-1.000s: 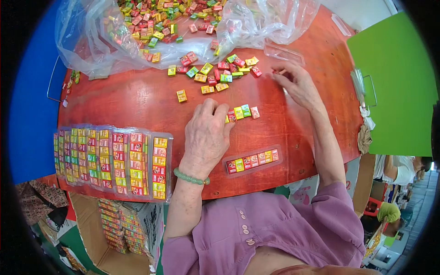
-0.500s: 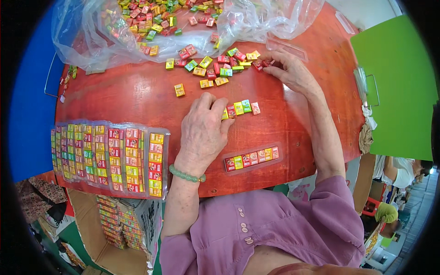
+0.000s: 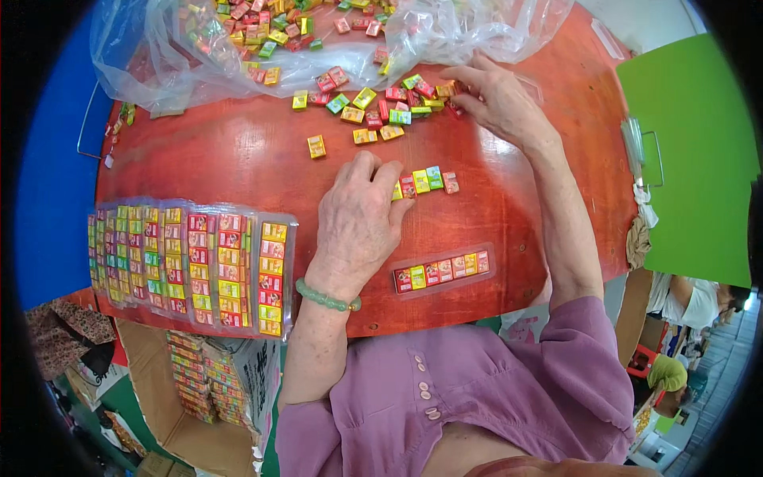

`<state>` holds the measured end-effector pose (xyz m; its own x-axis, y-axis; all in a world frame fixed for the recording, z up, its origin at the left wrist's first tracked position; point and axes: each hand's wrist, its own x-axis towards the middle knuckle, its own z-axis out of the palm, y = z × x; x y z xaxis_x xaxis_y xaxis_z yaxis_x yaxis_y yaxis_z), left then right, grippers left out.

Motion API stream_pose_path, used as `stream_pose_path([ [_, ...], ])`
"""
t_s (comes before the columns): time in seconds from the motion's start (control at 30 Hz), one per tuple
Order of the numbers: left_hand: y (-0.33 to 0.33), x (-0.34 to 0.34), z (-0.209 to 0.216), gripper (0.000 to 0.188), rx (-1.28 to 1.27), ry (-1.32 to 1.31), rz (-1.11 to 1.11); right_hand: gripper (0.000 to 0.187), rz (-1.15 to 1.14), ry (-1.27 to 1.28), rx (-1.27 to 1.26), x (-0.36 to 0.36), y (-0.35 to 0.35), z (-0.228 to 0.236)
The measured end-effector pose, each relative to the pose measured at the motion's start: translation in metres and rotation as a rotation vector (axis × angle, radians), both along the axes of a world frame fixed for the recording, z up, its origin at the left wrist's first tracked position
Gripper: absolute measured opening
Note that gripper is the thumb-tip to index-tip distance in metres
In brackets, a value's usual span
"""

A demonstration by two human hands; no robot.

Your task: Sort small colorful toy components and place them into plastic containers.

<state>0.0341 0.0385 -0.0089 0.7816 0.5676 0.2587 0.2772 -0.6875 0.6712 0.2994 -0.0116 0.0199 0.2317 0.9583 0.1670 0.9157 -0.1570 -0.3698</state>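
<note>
Thumb and fingers of the left hand (image 3: pixel 358 208) close round the left end of a row of boxes (image 3: pixel 422 181) mid-surface (image 3: pixel 469 224); the right hand (image 3: pixel 505 99) — thumb parted from fingers, its hold impossible to tell — is at the loose boxes (image 3: pixel 400 118) toward the far edge. A filled tray (image 3: pixel 491 262) (clear plastic) lies by the near edge.

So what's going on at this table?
A person is handling small colourful boxes with both bare hands. The left hand is at the left end of a short row of boxes, covering part of it. The right hand reaches to the right edge of a loose cluster; whether it grips a box is unclear. A filled clear tray lies nearer the person, more filled trays stand at left, and a plastic bag lies beyond.
</note>
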Motion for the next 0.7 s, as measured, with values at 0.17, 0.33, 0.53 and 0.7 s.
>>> stream_pose_path([
  [0.17,0.001,-0.001,0.002,0.039,-0.03,0.02,-0.001,0.022,0.06,-0.121,-0.073,-0.002,0.01,0.001],
  [0.33,0.004,-0.003,0.002,0.043,-0.066,0.032,-0.021,0.02,-0.032,-0.132,0.012,-0.015,-0.024,0.003],
  [0.53,0.007,-0.007,0.001,0.044,-0.094,-0.02,-0.013,0.023,-0.127,0.032,-0.214,-0.049,-0.076,0.016],
  [0.7,0.006,-0.003,-0.001,0.044,-0.09,-0.001,-0.033,0.022,-0.114,0.053,-0.222,-0.061,-0.082,0.012],
])
